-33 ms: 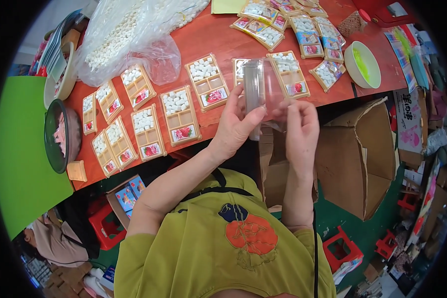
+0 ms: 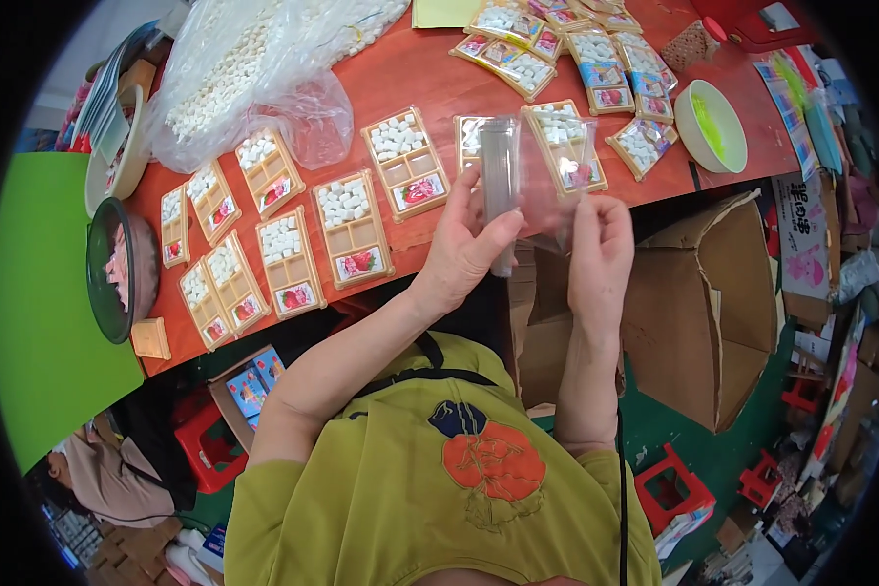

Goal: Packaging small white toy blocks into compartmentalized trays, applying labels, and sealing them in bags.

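My left hand (image 2: 469,239) is closed round a stack of clear plastic covers (image 2: 499,186), held upright above the table's near edge. To its right, my right hand (image 2: 601,234) pinches the lower edge of a single clear plastic cover (image 2: 547,186), which stands away from the stack. Through this cover shows a tan compartment tray (image 2: 560,127) with small white pieces and a strawberry picture card. Another tray lies partly hidden behind the stack. Left of my hands, a similar tray (image 2: 400,156) and several more lie on the table, white pieces filling one end of each.
A clear bag of white pieces (image 2: 230,88) lies at the back left. Finished-looking packs (image 2: 596,68) pile up at the back right, beside a pale bowl (image 2: 711,127) holding something yellow-green. A dark bowl (image 2: 122,269) stands far left. Below the table's right edge is an open cardboard box (image 2: 713,313).
My right hand has shifted slightly to the right, drawing the single clear cover farther from the stack. My left hand stays in place.
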The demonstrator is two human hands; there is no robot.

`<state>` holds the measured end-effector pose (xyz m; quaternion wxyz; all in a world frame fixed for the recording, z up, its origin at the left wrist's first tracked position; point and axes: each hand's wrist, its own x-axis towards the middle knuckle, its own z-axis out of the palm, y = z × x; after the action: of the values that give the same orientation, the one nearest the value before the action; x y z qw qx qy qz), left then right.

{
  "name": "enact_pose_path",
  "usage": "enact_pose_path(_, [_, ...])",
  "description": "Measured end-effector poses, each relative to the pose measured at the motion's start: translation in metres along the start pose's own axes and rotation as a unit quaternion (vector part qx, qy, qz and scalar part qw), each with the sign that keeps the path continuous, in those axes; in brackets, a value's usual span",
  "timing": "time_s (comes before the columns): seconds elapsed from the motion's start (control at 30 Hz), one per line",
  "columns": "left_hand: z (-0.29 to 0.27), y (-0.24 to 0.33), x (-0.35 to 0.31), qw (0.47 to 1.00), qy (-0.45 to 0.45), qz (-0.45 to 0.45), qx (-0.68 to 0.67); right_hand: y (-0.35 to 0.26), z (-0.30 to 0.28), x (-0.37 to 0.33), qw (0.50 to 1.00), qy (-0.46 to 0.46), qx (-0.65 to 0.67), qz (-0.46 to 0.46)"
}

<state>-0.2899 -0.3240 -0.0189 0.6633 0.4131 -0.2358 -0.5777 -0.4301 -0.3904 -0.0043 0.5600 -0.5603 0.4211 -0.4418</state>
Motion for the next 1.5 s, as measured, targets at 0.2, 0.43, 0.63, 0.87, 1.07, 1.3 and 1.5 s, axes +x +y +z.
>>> enact_pose_path(0.2, [0.025,-0.013,0.032,0.999,-0.028,-0.033,-0.013,0.029,-0.025,0.068,0.982,0.148,-0.088,-0.081])
enact_pose_path(0.43, [0.027,-0.022,0.051,0.995,-0.012,-0.056,-0.080,0.031,-0.028,0.104,0.962,0.072,-0.261,-0.025])
enact_pose_path(0.63, [0.026,-0.018,0.046,0.992,0.011,-0.082,-0.096,0.052,-0.031,0.119,0.862,0.083,-0.476,-0.152])
enact_pose_path(0.87, [0.029,-0.020,0.059,0.989,-0.005,-0.078,-0.122,0.040,-0.014,0.108,0.816,0.096,-0.564,-0.087])
enact_pose_path(1.07, [0.023,-0.023,0.066,0.988,-0.019,-0.117,-0.102,0.042,-0.012,0.102,0.717,0.092,-0.682,-0.109])
enact_pose_path(1.3, [0.022,-0.020,0.065,0.987,-0.014,-0.121,-0.103,0.059,-0.015,0.120,0.792,-0.023,-0.529,-0.303])
enact_pose_path(1.5, [0.024,-0.015,0.058,0.990,-0.008,-0.107,-0.093,0.061,-0.021,0.117,0.820,-0.011,-0.492,-0.293])
